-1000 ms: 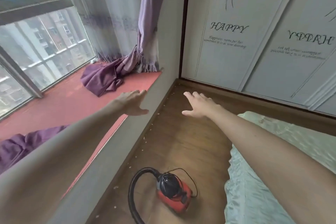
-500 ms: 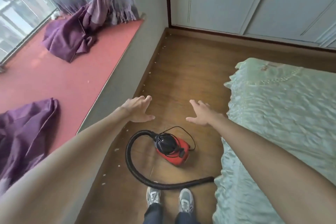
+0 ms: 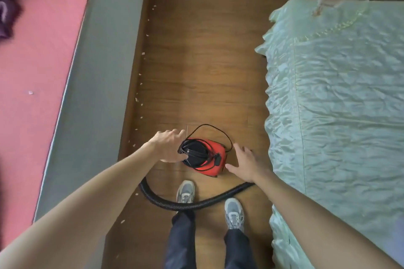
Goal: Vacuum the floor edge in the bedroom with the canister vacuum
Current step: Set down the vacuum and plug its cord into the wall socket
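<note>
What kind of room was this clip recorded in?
Most likely a bedroom. A bed with a rumpled pale green cover fills the right side, a wooden floor runs beside it, and a raised red-topped ledge with purple fabric lies on the left.

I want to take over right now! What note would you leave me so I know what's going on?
Left hand: open, spread at the black top of the canister vacuum; no grip.
Right hand: open beside the vacuum's red side, holding nothing.
The vacuum stands on the wooden floor between the bed and the red window ledge, with its cord wound on top. The hose curves by the shoes.
Done: nothing; pale scraps line the floor edge.
Left: probably unwind the cord, take the hose, vacuum that edge.
</note>
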A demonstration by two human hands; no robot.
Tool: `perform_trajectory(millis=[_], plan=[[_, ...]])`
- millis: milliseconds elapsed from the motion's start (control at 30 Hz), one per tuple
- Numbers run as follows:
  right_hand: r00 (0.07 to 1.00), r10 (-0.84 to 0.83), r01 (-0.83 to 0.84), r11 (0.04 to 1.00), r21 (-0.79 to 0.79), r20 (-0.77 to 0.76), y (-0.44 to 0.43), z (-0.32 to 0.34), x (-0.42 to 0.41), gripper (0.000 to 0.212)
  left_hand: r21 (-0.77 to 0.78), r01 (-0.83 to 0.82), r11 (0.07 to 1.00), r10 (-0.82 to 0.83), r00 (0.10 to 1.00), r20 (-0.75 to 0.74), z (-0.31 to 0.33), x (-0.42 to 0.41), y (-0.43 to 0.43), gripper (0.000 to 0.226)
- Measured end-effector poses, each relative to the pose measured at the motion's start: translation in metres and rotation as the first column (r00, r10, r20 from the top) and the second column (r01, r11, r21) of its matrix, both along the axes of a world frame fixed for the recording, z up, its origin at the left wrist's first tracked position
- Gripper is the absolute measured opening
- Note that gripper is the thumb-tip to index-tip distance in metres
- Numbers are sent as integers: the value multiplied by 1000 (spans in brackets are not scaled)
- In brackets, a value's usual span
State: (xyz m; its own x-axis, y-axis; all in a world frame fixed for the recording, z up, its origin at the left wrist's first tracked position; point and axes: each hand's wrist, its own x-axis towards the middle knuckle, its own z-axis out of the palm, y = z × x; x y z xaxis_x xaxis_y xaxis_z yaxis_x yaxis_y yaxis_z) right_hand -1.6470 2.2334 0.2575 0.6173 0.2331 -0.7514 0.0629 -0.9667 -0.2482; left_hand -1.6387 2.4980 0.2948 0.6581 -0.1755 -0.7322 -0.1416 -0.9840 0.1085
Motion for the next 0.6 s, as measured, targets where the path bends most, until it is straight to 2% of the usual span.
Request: perform_trajectory(millis=[300,500,600], plan=[[985,-94,88,995,-46,-141,22,-107,-72,68,-33,170,985,-173,958,-227,-137,-39,31,80],[970,-145,135,989,-62,-193,34,-169,-87,68,-31,221,975,-221,933,-285,-202,-52,42,75],[965,-171,160,985,-68,-197,38,-195,-92,61,-44,231,972,-234,930,-284,-228,-50,41,75]])
